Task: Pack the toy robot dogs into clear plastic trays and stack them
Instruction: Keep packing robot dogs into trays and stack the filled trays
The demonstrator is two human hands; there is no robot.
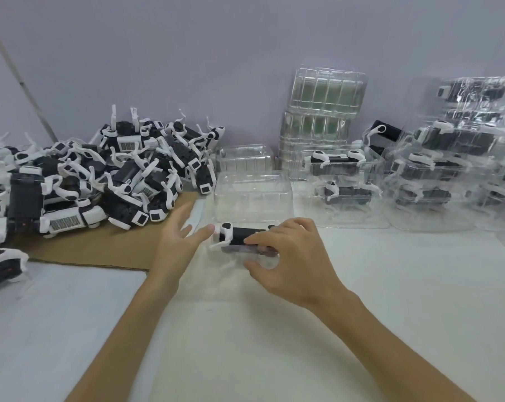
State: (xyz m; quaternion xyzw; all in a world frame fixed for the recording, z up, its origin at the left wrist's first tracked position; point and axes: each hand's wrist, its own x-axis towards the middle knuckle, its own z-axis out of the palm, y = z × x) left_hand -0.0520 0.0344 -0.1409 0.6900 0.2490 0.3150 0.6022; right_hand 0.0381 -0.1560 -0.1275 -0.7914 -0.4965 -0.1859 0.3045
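Toy robot dog (pixel 239 237) lying on side in clear tray (pixel 213 275), mid-table. Right hand (pixel 292 256) gripping its body, fingers curling round it. Left hand (pixel 177 242) reaching in, fingers spreading, one fingertip at its head. Loose dog pile (pixel 100 175) sitting left, packed trays (pixel 425 175) standing right.

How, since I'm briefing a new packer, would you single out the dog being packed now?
From the big heap of toy dogs on the left, move right past the cardboard to the two hands. Between them is one dog, gripped by the right hand, the left hand open beside it. No other dog is held.
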